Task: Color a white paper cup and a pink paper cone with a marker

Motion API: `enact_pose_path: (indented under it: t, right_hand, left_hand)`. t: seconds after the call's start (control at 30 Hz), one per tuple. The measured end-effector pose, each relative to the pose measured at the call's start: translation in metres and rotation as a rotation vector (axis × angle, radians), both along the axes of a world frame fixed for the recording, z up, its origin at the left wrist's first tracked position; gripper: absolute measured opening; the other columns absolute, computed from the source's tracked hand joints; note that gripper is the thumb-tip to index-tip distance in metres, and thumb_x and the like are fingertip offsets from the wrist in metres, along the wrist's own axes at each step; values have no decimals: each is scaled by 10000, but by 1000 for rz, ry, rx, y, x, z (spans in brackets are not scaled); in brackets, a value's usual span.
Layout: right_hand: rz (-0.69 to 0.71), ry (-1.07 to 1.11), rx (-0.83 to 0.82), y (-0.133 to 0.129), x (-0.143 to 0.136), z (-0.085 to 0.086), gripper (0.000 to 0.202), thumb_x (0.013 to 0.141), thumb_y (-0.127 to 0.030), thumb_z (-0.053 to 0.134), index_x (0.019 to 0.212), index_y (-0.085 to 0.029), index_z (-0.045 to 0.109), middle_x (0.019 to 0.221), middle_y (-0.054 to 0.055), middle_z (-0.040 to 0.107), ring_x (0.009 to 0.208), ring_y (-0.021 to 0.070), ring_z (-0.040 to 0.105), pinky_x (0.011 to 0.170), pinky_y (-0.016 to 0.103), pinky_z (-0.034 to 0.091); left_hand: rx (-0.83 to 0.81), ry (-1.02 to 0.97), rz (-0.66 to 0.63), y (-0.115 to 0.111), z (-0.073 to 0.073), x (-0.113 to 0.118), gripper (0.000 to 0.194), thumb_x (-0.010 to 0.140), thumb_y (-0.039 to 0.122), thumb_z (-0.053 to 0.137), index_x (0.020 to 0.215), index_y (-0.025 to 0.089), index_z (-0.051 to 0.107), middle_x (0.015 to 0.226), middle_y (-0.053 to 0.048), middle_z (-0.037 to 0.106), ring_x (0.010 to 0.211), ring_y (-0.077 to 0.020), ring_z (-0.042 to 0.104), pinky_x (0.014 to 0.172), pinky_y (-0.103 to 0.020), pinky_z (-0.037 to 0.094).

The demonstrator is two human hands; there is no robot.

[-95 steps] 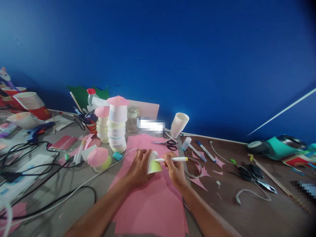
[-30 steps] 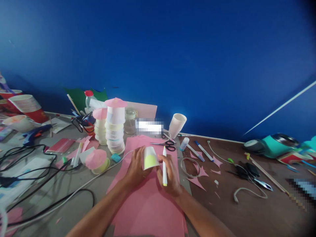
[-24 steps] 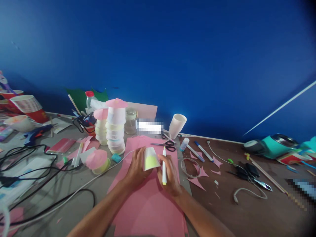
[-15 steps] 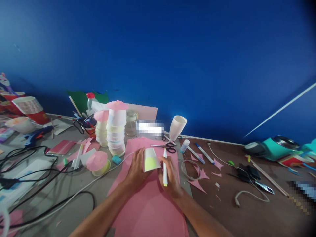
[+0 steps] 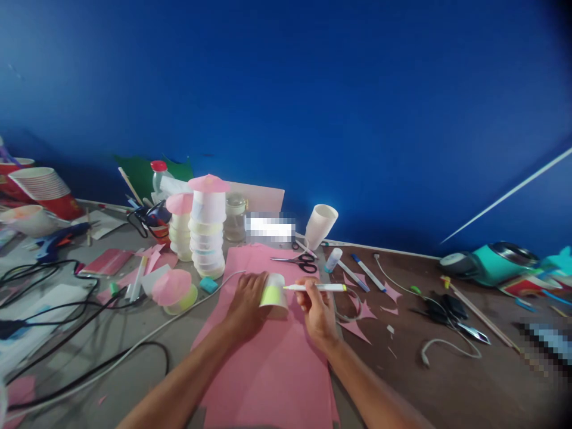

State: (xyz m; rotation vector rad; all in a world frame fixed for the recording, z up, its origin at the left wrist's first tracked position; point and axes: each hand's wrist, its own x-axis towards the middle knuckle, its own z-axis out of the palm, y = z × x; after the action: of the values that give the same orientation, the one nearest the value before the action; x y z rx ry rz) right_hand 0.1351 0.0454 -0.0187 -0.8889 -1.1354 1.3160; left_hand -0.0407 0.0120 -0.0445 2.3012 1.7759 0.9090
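My left hand (image 5: pixel 247 302) is closed on the left side of a white paper cup (image 5: pixel 274 294), partly coloured yellow-green in a band. The cup rests over pink paper (image 5: pixel 268 369), its open end towards me. My right hand (image 5: pixel 318 307) pinches a white marker (image 5: pixel 319 288) with a yellow end, held nearly level. The marker's tip points left at the cup, at or very close to its right side; I cannot tell whether it touches. Black-handled scissors (image 5: pixel 304 263) lie on the paper just beyond my right hand.
On the left stand stacked-cup towers with pink paper tops (image 5: pixel 208 232), a small pink-topped cup (image 5: pixel 172 289), a blue eraser (image 5: pixel 208 284) and cables. A white cup (image 5: pixel 322 226) stands behind. To the right lie a glue stick (image 5: pixel 333 260), a blue marker (image 5: pixel 369 273) and pink scraps (image 5: pixel 363 313).
The marker in my right hand has swung from upright to nearly level, its tip now at the cup. The cup has tilted slightly, and the view has shifted a little.
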Motion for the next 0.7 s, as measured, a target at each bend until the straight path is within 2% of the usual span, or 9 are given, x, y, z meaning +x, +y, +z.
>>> enact_pose_path:
  t: [0.1,0.3,0.53,0.7]
  right_hand:
    - [-1,3,-47,2,-1,2,387,855,-544,606,688,-195,636,491,-59,432,463,89,364,455,231,271]
    - [5,-78,-53,1,-3,13,417,792,-594,646,661,-199,624,471,-58,429,457,100,361,463,245,276]
    - [17,-114,-34,-1,-6,17,423,826,-593,616,650,-210,605,469,-55,416,465,110,365,477,264,296]
    - [35,-133,-28,-2,-5,18,419,819,-584,630,638,-207,602,464,-58,411,458,102,354,481,263,310]
  left_hand:
    - [-10,19,4,0,1,1,635,709,128,540,1331,140,413,1151,-152,616,1066,-333,539,961,-534,423]
    - [22,44,1,0,1,1,594,724,142,523,1309,121,427,1163,-163,611,1051,-338,536,966,-542,412]
    - [69,29,-18,1,-1,2,554,798,238,530,1322,96,417,1158,-202,614,1043,-359,548,946,-566,416]
    - [81,42,-22,1,-3,1,545,813,218,526,1332,115,394,1134,-181,622,1051,-353,560,953,-563,415]
